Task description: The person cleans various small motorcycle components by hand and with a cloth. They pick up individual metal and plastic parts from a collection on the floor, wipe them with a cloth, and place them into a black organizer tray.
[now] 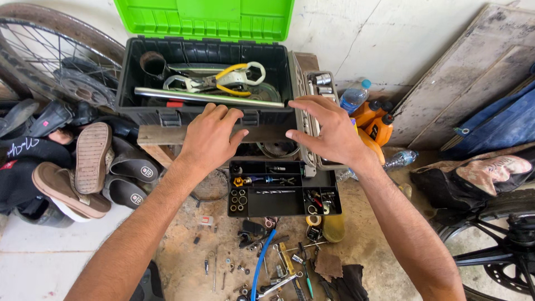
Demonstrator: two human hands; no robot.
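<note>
A black toolbox [146, 78] with a raised bright green lid [205, 18] stands open against the wall. Inside lie a long metal bar, yellow-handled pliers and ring spanners [234, 78]. My left hand [210, 136] rests palm-down on the front edge of the box, over a wooden plank [159, 134] it sits on. My right hand [329, 129] reaches to the box's right front corner, fingers spread, touching the rim beside a grey socket case [319, 83] standing on edge. Neither hand holds a tool.
A black parts tray [281, 203] with bits and washers lies below the box. Loose screws, a blue hose [262, 262] and hand tools litter the floor. Sandals [92, 167] pile at left by a bicycle wheel [56, 61]. Orange bottles [374, 120] and a water bottle stand at right.
</note>
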